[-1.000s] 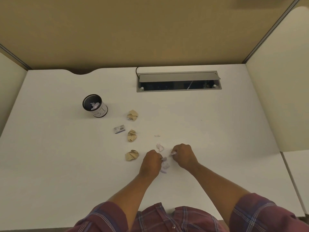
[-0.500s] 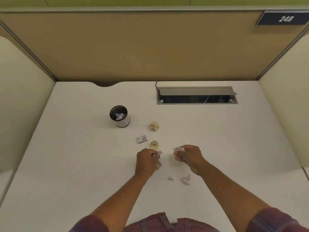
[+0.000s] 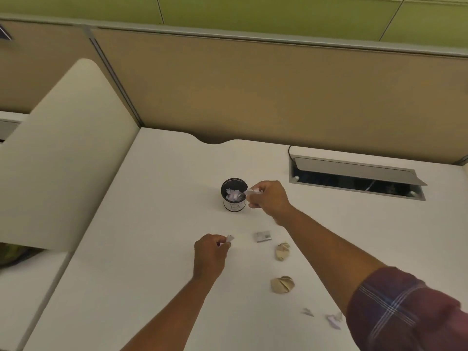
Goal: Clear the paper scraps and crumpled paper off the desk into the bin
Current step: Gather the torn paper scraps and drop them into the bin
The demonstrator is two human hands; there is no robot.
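A small black round bin (image 3: 234,206) with white scraps inside stands on the white desk (image 3: 157,224). My right hand (image 3: 269,197) hovers at the bin's right rim, pinching a white paper scrap (image 3: 250,191). My left hand (image 3: 210,253) is lower and to the left, holding another white scrap (image 3: 230,238) above the desk. Two tan crumpled paper balls (image 3: 283,251) (image 3: 282,284) lie to the right of my left hand. Small white scraps (image 3: 307,312) (image 3: 334,320) lie near the front, beside my right sleeve.
A small grey printed card (image 3: 262,236) lies between the bin and the upper tan ball. An open cable hatch (image 3: 354,177) is set in the desk at the back right. Tan partition walls (image 3: 278,92) close the back, and a cream divider (image 3: 68,148) stands at the left.
Both hands have lifted off the scrap pile with a scrap each. My right hand has travelled to the bin's rim, my left hand follows behind. The view has swung left and up.
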